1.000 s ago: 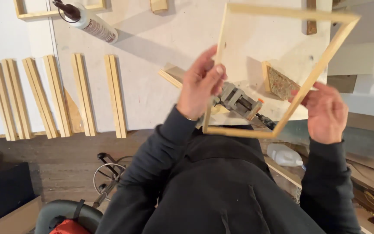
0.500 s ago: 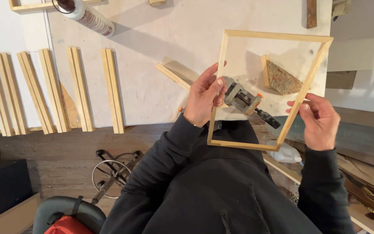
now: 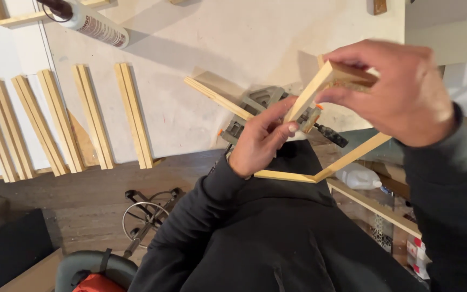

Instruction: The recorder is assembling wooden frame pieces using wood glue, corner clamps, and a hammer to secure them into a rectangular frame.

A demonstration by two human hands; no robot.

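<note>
Head view, looking down over the person's dark sweatshirt (image 3: 277,238) at a pale desk (image 3: 233,48). A thin wooden frame (image 3: 320,174) is held in the air above the near desk edge, tilted so that one corner rises toward the camera. The right hand (image 3: 401,92) is closed in a pinch on that raised corner, thumb below and fingers above. The left hand (image 3: 263,138) is loosely curled, its fingertips (image 3: 292,127) pressed against the rail just below the raised corner.

Directly behind the frame, a grey corner clamp (image 3: 260,108) sits on the desk with one loose wooden strip (image 3: 217,98) lying against it. To the left of the frame, several pairs of mitred wooden strips (image 3: 60,121) lie in a row on the desk, and beyond them, at the far left, lies a glue bottle (image 3: 93,24). Below and to the right of the frame, a white plastic bottle (image 3: 359,177) rests on a lower shelf.

Risks, as judged from this grip: the frame is light and held only at one corner, so twisting between the two hands could rack it and open a mitre joint. A slip of the pinch would drop it onto the clamp or off the desk edge to the floor. If the glue is not yet set, which cannot be told, finger pressure could shift the joint.
</note>
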